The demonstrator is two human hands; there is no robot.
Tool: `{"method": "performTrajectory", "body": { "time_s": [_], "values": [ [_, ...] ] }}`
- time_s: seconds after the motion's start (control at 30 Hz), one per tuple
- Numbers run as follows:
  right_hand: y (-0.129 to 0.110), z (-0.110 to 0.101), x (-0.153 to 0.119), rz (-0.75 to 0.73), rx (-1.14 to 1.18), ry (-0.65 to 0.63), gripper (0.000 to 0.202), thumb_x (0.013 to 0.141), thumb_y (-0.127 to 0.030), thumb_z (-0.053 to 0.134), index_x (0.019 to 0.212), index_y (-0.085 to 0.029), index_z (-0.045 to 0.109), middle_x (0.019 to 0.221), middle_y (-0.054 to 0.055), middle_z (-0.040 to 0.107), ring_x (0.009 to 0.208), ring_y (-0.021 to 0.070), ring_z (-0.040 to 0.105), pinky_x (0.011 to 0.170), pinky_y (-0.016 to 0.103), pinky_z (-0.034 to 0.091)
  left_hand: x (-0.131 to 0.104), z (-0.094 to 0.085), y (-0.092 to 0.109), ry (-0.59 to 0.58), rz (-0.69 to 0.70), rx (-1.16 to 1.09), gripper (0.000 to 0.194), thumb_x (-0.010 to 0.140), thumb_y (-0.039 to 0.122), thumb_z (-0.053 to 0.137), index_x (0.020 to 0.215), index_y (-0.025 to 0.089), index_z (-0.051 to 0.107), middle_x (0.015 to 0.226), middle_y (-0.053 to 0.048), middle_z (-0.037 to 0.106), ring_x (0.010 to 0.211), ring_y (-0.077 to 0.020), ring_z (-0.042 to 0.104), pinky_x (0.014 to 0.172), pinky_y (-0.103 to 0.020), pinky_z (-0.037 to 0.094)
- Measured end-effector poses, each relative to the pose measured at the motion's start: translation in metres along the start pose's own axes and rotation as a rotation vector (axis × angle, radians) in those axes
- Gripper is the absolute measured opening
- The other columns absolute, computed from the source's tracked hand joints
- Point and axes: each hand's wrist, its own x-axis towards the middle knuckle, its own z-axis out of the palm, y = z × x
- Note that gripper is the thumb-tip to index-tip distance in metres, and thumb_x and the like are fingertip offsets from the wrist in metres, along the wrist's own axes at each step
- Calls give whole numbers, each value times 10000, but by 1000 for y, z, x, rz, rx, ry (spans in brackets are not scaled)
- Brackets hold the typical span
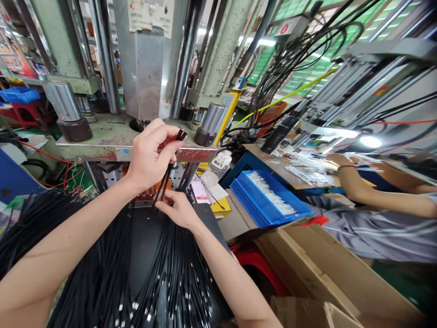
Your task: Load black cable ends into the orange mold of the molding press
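A bare strip of dark tabletop runs between the heaped black cables, leaving room to slip through. Ahead, a thick metal plate bars the way; rightward, a blue bin and cardboard box obstruct.

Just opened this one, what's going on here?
A person's left hand, raised before a machine, holds small black ends at its fingertips. Lower down, the right hand pinches thin black strands; whether these join those ends is unclear. Loose black cables lie in bunches below. At right, a co-worker's hand is near white strands.
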Motion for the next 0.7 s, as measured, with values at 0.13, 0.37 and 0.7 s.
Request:
{"method": "performTrajectory", "body": {
  "time_s": [0.13,0.37,0.7],
  "values": [
    [8,-6,7,18,-6,20,138,829,-281,598,841,-152,648,619,-39,543,539,92,449,528,190,334,4,2,3,-33,31,12,156,898,321,535,923,196,626,937,-22,573,662,-101,604,573,-233,506],
    [48,-21,49,72,-68,319,197,794,-328,603,703,-154,601,532,-57,471,499,91,421,520,198,323,-42,-7,-23,-146,-76,148,278,819,288,625,1052,179,521,934,-28,600,729,-127,627,657,-252,538],
    [86,-18,75,142,-8,266,109,782,-268,627,796,-162,650,579,-45,572,512,100,507,542,199,382,-124,-12,-109,-643,-13,517,339,930,326,454,1185,163,607,1268,-98,613,1261,-235,505,1118,-476,333]
  ]
}}
